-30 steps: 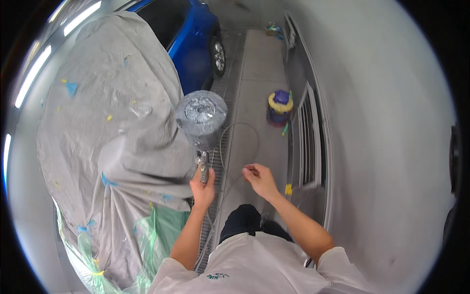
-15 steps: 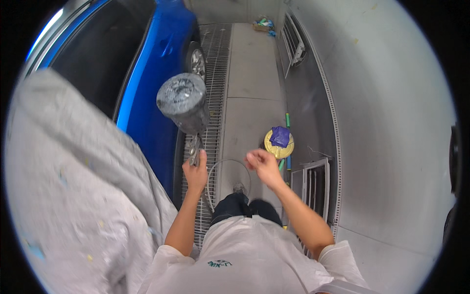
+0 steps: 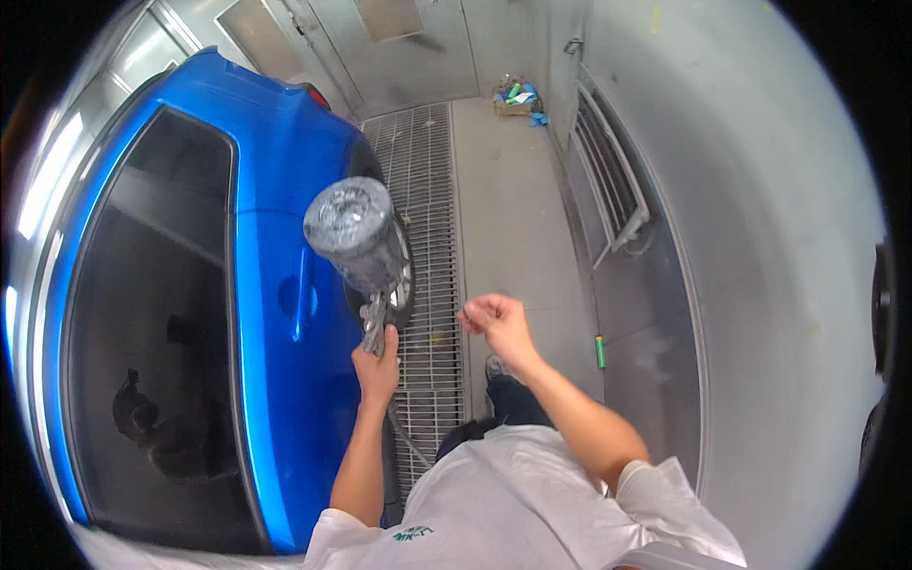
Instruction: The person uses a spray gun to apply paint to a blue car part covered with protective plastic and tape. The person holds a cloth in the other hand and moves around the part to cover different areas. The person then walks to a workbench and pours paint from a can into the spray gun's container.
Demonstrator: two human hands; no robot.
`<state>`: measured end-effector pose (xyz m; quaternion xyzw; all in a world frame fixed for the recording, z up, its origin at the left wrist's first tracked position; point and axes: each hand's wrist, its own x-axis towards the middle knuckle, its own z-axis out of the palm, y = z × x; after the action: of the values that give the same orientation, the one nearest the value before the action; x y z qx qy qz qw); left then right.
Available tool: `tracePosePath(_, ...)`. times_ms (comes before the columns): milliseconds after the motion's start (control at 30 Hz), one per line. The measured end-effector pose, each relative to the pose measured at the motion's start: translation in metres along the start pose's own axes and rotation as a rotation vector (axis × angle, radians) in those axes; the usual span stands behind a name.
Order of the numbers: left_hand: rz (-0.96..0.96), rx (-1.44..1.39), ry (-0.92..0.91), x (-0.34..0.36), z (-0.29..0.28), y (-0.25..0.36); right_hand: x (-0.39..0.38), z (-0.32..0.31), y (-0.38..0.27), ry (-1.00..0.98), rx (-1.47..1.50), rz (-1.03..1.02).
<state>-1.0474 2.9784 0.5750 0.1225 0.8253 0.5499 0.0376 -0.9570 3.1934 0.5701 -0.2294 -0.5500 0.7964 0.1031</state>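
My left hand [image 3: 378,366] is closed round the handle of a spray gun [image 3: 374,318]. On top of the gun sits a wide, paint-smeared grey cup [image 3: 351,233], its round lid toward me. The gun is held upright beside the blue car [image 3: 285,180], close to its door handle [image 3: 302,294]; from this view I cannot tell the gap. A hose [image 3: 408,437] trails down below the gun. To the right, over the grey floor, my right hand [image 3: 499,328] has its fingers curled in, with nothing visible in them and touching nothing.
A floor grating [image 3: 427,209] runs along the car, whose rear wheel [image 3: 404,275] is partly behind the cup. At the far end stands a box of litter [image 3: 516,100]. A wall vent [image 3: 608,166] and a green roll [image 3: 599,351] are on the right.
I have moved forward along the car, so its rear end shows now. The covering sheet has mostly left view, and the yellow-lidded can is gone from sight. The spray gun stays in my left hand.
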Motion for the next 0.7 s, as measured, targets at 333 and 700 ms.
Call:
tracePosePath(333,0.186,0.097,0.041,0.407,0.06,0.059,0.327,-0.003,-0.168,-0.064,-0.023,-0.182)
tracePosePath(700,0.847,0.32,0.24,0.996,0.219,0.308,0.646,-0.121,-0.286,0.36,0.043,-0.244)
